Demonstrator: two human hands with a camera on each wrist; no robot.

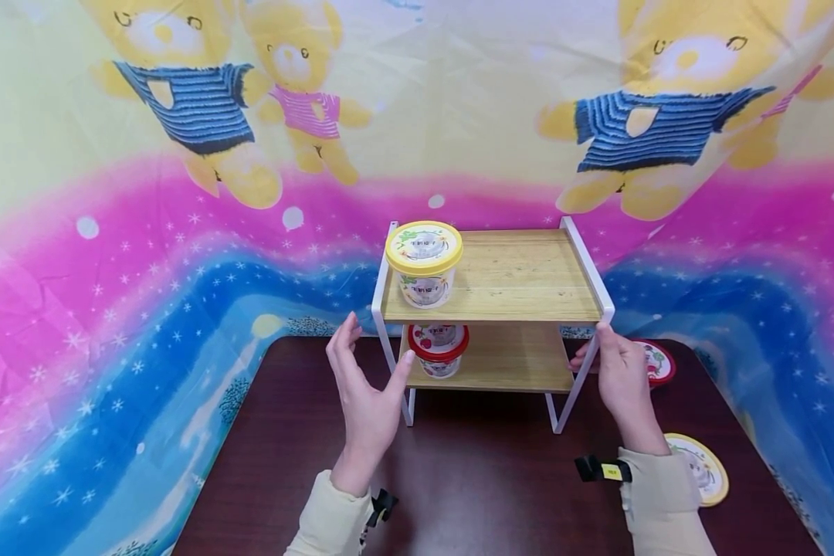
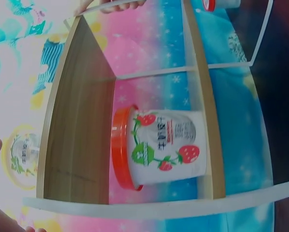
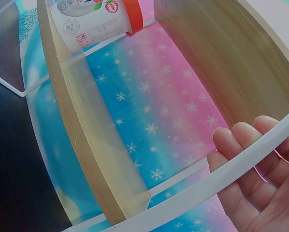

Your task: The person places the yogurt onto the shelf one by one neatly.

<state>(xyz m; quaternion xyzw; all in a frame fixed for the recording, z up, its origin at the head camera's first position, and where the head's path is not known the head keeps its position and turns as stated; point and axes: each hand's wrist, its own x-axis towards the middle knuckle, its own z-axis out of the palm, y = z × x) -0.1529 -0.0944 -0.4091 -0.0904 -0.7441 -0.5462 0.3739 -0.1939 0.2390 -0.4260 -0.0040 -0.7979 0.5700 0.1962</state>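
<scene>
A two-tier shelf rack (image 1: 507,309) with wooden boards and a white metal frame stands on the table. My right hand (image 1: 624,371) grips its front right post, fingers (image 3: 236,137) curled round the white metal. Beside the rack's left side my left hand (image 1: 370,405) is raised, thumb and fingers spread, holding nothing. A yellow-lidded tub (image 1: 424,266) sits upright at the left of the top board. Below it, a red-lidded tub (image 1: 439,351) with strawberry pictures (image 2: 166,145) stands at the left of the lower board, partly hidden from above.
Behind my right hand is another red-lidded tub (image 1: 656,361), partly hidden. A second yellow-lidded tub (image 1: 698,471) is by my right sleeve, near the right edge of the dark table (image 1: 472,479). A printed bear cloth (image 1: 459,139) hangs behind and around the table.
</scene>
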